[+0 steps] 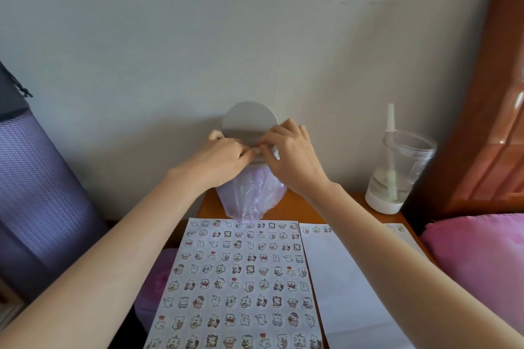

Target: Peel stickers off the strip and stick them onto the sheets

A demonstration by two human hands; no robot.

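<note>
A white sheet (235, 278) covered with rows of small cartoon bear stickers lies on the orange table (300, 207). Beside it on the right lies a second sheet (357, 286), blank except for three stickers along its top edge. The corner of a third sheet (402, 232) shows further right. Both hands are raised at the back, over a small grey bin. The fingertips of my left hand (226, 156) and my right hand (295, 159) meet and pinch a small pale scrap (258, 150) at the bin's opening. What the scrap is cannot be made out.
The grey bin with a round lid (249, 119) and a purple bag (249, 198) stands against the wall. A clear cup with a white base (397, 176) stands back right. A purple rolled mat (42, 193) is on the left. A pink cushion (482, 258) and wooden furniture (493, 110) are on the right.
</note>
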